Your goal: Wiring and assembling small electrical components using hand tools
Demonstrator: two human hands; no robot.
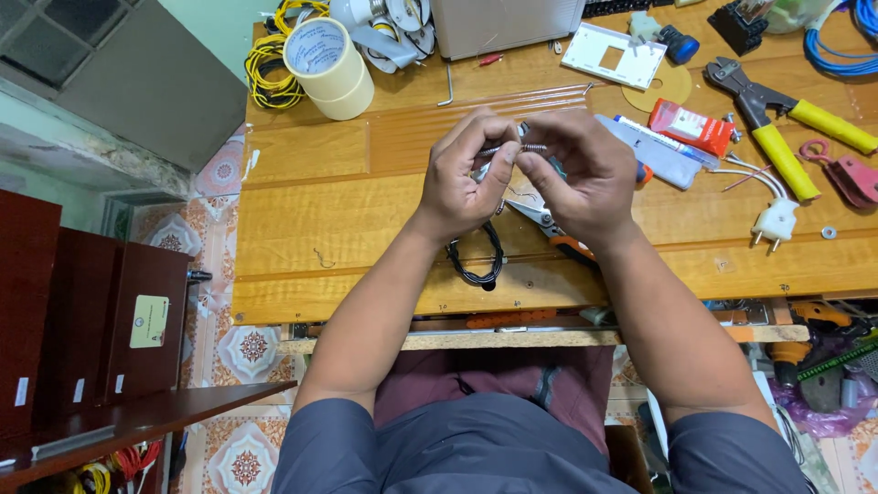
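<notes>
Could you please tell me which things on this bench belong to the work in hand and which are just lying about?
In hand: left hand and right hand pinch a small metal spring; black cable and orange-handled pliers lie just beneath.

Lying about: tape rolls, yellow-handled cutters, white plug, white switch plate, red packet.

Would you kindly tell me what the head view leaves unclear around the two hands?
- Small metal spring: its ends are covered by fingers of the left hand and right hand.
- Pliers: mostly under the right hand.
- Black cable: upper end hidden behind the left wrist.
</notes>
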